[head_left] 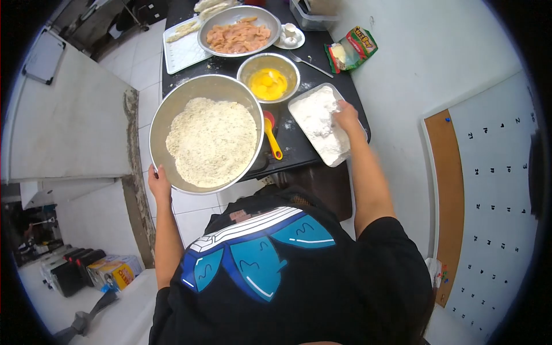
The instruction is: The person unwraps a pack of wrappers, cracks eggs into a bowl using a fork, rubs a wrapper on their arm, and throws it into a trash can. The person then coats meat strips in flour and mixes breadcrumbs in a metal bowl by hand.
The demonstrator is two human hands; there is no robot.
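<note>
Brightly lit, bowed at three o'clock along the long brown cork strip [448,195] (blackened at all corners).

Left hand [160,183] on the rim of a big round silver metal bowl [233,92] of pale, crumbly flour [211,144]. Right hand [348,119] in white powder [319,119], shallow rectangular silver metal tray [341,160]. Between them on the black bench [294,133]: yellow-handled red plastic scoop [273,140]. Farther back: smaller round silver metal bowl [270,61] with yellow egg yolks [268,85], wide silver metal basin [227,19] of sliced pink meat [238,37].
</note>
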